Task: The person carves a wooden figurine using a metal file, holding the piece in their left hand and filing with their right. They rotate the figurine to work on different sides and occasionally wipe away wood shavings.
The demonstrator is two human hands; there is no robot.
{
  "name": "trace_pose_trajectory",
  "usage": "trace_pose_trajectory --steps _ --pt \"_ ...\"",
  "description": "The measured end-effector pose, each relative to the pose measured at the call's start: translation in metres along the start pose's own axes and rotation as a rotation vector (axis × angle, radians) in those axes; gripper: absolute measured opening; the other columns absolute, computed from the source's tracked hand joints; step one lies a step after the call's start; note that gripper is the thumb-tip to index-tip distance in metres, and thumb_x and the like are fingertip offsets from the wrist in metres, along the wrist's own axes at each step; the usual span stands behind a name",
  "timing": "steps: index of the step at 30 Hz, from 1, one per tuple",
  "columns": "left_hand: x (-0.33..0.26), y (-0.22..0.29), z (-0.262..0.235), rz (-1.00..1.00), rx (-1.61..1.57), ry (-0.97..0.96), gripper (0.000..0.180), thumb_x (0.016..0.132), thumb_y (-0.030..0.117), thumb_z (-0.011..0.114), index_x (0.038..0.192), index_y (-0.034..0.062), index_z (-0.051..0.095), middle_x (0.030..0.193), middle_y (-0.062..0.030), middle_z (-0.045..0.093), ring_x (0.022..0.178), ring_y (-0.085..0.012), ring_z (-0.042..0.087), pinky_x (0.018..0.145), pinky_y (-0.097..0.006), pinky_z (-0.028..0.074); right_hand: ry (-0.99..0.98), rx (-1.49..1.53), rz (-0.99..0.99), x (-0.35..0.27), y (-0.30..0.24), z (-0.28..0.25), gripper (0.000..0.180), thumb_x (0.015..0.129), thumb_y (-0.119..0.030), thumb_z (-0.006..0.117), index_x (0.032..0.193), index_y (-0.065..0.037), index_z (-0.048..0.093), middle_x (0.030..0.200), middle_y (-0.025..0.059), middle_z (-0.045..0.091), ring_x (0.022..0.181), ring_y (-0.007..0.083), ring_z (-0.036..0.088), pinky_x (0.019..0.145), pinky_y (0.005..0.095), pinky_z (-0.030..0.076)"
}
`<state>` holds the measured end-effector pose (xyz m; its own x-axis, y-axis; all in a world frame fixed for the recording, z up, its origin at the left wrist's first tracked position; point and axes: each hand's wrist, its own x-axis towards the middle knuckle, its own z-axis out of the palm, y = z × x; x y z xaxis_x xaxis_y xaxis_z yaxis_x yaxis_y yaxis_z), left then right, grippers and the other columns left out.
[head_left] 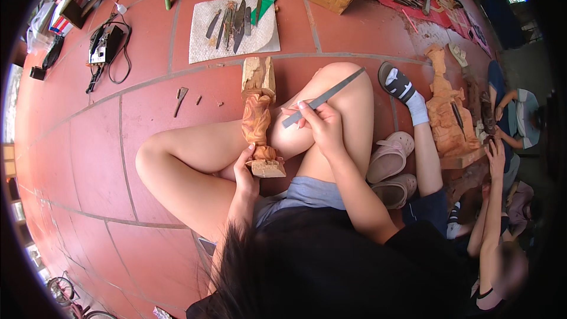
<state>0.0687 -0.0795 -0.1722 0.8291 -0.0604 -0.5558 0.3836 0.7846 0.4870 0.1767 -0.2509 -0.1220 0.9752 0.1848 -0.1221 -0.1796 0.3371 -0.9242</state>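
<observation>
Red floor tiles (88, 142) under pale, seemingly half-carved wooden figure (257, 112).

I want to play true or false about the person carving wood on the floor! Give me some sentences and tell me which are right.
1. The left hand grips the wooden carving near its base. True.
2. The right hand holds a paintbrush. False: it holds a long flat metal file.
3. A pale cloth on the red tiled floor has several metal tools lying on it. True.
4. The carving lies flat on a table. False: it is propped between the person's bare knees, over the floor.
5. A pair of pink clogs sits beside the person's right leg. True.
</observation>
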Motion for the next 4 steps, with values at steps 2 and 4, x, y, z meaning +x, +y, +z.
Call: trace_pose_trajectory --steps 2,4 --pt "-0.0063 0.0007 0.0019 0.038 -0.010 -0.007 0.052 0.092 0.040 0.051 0.107 -0.0090 0.060 0.092 -0.0243 0.068 0.084 -0.0371 0.068 0.084 -0.047 0.055 -0.027 -0.020 -0.174 0.0033 -0.0043 -0.0021 0.022 0.100 -0.013 0.057 0.103 0.008 0.062 0.069 0.0057 0.059 0.090 0.0255 0.071 0.079 0.0309 0.056" --pt "0.0032 -0.0081 -0.0043 0.126 0.006 0.046 0.060 0.091 0.042 0.052 0.123 -0.0083 0.052 0.101 -0.0267 0.066 0.087 -0.0409 0.068 0.086 -0.053 0.054 0.034 -0.151 -0.236 0.0112 -0.0091 0.0001 0.020 0.100 -0.011 0.055 0.106 0.007 0.062 0.073 0.0090 0.062 0.093 0.0296 0.070 0.088 0.0392 0.057"
